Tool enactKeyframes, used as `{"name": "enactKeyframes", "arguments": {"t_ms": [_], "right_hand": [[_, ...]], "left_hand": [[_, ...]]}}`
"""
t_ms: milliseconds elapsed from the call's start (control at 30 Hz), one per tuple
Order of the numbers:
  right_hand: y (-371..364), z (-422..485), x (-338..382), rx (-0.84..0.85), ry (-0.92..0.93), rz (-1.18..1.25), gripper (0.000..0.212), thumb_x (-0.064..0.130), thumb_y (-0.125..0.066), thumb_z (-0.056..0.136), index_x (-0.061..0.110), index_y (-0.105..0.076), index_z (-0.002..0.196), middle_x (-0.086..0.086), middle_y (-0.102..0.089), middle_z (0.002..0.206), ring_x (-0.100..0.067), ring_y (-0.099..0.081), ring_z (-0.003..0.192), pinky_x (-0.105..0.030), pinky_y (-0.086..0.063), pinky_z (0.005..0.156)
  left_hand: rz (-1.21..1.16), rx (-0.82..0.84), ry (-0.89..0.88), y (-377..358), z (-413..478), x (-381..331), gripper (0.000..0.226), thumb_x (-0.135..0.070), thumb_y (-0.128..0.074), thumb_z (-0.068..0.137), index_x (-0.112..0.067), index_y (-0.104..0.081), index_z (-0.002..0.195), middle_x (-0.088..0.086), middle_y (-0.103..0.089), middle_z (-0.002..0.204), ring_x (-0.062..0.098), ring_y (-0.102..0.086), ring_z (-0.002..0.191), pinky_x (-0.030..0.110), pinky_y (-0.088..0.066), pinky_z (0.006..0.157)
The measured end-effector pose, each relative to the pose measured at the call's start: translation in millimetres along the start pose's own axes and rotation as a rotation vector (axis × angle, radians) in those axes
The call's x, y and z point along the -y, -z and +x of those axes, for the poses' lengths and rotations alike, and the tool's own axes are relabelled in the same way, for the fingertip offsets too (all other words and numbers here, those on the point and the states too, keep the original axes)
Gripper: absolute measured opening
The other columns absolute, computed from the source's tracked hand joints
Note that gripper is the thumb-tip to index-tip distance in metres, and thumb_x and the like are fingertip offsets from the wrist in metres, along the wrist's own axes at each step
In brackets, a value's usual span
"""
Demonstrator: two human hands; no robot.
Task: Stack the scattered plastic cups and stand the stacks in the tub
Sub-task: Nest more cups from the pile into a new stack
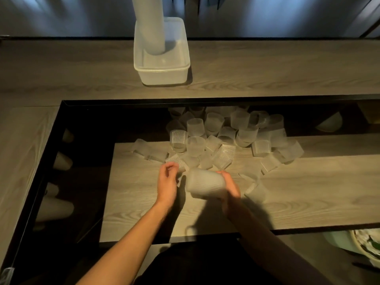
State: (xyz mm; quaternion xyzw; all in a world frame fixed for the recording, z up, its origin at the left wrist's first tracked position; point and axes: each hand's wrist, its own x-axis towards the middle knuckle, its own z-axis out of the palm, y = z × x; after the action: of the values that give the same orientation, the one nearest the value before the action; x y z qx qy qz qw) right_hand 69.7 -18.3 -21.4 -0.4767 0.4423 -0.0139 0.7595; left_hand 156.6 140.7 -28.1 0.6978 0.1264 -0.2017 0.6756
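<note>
Wood-grain table (308, 192), dim light; scattered cups (218, 136) heaped at centre. Sideways cup stack (203, 184) gripped in right hand (230, 188); left hand (167, 182) loosely curled, empty. One tall stack (150, 25) stands in tub (162, 76).

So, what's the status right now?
Right hand grips cup stack, sideways. Left hand curled beside it, grip unclear. Tall stack stands in tub. Loose cups heaped behind.

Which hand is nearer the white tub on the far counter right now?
Left. The left hand is almost straight in front of the tub, on the person's side; the right hand, gripping a cup stack, is farther off to the right.
</note>
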Motion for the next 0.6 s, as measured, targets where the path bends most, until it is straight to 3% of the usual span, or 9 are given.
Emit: {"name": "enactKeyframes", "arguments": {"t_ms": [100,200,233,300,367,467,600], "right_hand": [[8,9,0,-0.085,-0.122,0.105,0.034,0.041,-0.064,0.091,0.012,-0.07,0.109,-0.02,-0.067,0.116,-0.039,-0.065,0.107,-0.042,-0.059,0.064],[13,13,-1,-0.094,-0.11,0.085,0.053,0.051,-0.069,0.078,0.011,-0.07,0.113,-0.022,-0.069,0.117,-0.041,-0.065,0.111,-0.051,-0.058,0.082],[14,12,2,-0.082,-0.099,0.077,0.051,0.05,-0.068,0.08,0.011,-0.069,0.113,-0.022,-0.069,0.116,-0.041,-0.065,0.109,-0.053,-0.056,0.086],[20,9,4,-0.072,-0.076,0.011,0.021,0.032,-0.057,0.098,0.016,-0.067,0.104,-0.016,-0.068,0.109,-0.03,-0.068,0.095,-0.046,-0.057,0.08],[27,13,1,-0.096,-0.076,-0.034,0.016,0.021,-0.049,0.104,0.02,-0.065,0.102,-0.007,-0.067,0.107,-0.016,-0.066,0.085,-0.032,-0.055,0.069],[41,9,0,-0.066,-0.113,-0.101,0.036,0.028,-0.049,0.103,0.005,-0.059,0.13,-0.009,-0.067,0.113,-0.019,-0.066,0.092,-0.031,-0.056,0.073],[59,-1,6,0.027,-0.006,-0.237,0.017,0.006,-0.05,0.103,0.004,-0.056,0.119,-0.015,-0.065,0.102,-0.029,-0.065,0.092,-0.021,-0.055,0.065]], "left_hand": [[0.656,-0.089,-0.202,12,34,7,0.055,-0.02,-0.075,0.088,-0.015,-0.05,0.137,0.004,-0.051,0.139,0.02,-0.051,0.129,0.032,-0.042,0.108],[1.068,0.033,-0.283,12,62,10,0.09,-0.042,-0.081,0.08,-0.014,-0.035,0.152,0.01,-0.037,0.154,0.026,-0.034,0.144,0.044,-0.033,0.119],[1.163,0.086,-0.302,9,67,12,0.094,-0.047,-0.08,0.08,-0.015,-0.031,0.154,0.01,-0.036,0.155,0.027,-0.031,0.145,0.044,-0.03,0.12],[1.306,0.14,-0.38,5,73,15,0.09,-0.05,-0.076,0.082,-0.015,-0.031,0.152,0.01,-0.04,0.154,0.027,-0.032,0.144,0.042,-0.026,0.119],[1.352,0.145,-0.422,4,73,17,0.085,-0.05,-0.072,0.086,-0.014,-0.033,0.152,0.01,-0.043,0.151,0.027,-0.035,0.142,0.041,-0.026,0.119],[1.305,0.166,-0.392,3,61,21,0.081,-0.052,-0.069,0.088,-0.014,-0.036,0.151,0.011,-0.045,0.147,0.028,-0.043,0.136,0.041,-0.033,0.115],[0.962,0.134,-0.211,8,36,26,0.073,-0.05,-0.075,0.083,-0.016,-0.046,0.14,0.003,-0.047,0.135,0.024,-0.056,0.117,0.04,-0.05,0.101]]}}
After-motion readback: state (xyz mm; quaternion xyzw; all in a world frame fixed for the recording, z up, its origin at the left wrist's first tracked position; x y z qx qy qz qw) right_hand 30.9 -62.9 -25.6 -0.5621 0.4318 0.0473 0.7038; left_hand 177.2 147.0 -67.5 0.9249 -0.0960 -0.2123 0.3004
